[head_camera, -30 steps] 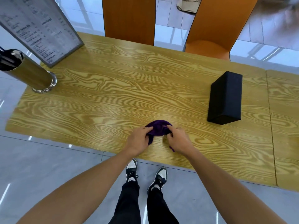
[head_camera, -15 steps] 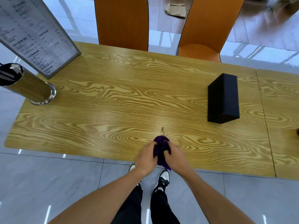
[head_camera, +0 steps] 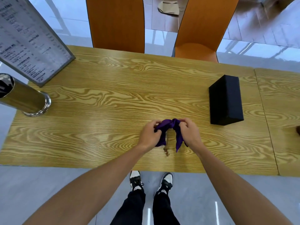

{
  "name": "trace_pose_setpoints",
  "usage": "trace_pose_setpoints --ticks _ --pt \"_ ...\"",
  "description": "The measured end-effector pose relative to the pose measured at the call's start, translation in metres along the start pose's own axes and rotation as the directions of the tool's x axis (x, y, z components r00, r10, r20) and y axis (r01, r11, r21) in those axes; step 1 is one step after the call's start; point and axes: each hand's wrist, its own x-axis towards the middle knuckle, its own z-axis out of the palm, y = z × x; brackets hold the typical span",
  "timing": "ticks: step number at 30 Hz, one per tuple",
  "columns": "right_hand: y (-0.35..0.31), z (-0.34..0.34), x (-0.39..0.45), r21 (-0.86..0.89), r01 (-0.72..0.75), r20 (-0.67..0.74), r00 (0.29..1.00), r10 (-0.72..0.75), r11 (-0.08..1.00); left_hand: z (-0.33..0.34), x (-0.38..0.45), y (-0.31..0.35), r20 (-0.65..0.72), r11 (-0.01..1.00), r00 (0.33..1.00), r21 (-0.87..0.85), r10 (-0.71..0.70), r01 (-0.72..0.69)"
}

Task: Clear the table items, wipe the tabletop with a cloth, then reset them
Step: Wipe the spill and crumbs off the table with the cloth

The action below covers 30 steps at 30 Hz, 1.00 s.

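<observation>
Over the counter [head_camera: 113, 101] nr its front edge, left hand [head_camera: 150, 135] & right hand [head_camera: 189, 133] both grip the bunched purple cloth [head_camera: 169, 125]; best spread it flat before wiping.

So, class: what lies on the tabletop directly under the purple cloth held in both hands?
Under the purple cloth, gripped by the left hand and right hand, bare wooden table shows, with a small brown smudge. Whatever lies beneath the hands themselves is covered.

Wood-grain table [head_camera: 113, 98], purple cloth [head_camera: 168, 125]
</observation>
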Motion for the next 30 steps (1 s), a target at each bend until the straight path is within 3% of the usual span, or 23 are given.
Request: trace_pose_setpoints --ticks 4,8,12,24,30 --pt "-0.010 0.013 0.035 -0.007 -0.024 0.078 0.997 0.024 1.000 -0.010 0.034 0.003 0.004 0.992 0.998 0.110 0.061 -0.061" --pt "0.000 0.028 0.038 -0.182 0.130 0.158 0.982 -0.101 0.975 -0.014 0.045 -0.013 0.170 0.946 0.984 0.307 0.057 -0.108" --pt "0.011 0.037 0.024 -0.224 0.227 0.118 0.972 -0.205 0.948 -0.007 0.040 -0.023 0.158 0.898 0.987 0.431 0.026 -0.093" --pt "0.021 0.022 0.014 -0.450 0.264 0.317 0.940 -0.123 0.853 0.010 -0.004 -0.038 0.115 0.899 0.993 0.436 -0.005 -0.046" --pt "0.039 0.010 -0.008 -0.390 0.268 0.421 0.903 -0.088 0.881 0.031 -0.040 -0.049 0.085 0.916 0.995 0.401 -0.053 0.015"
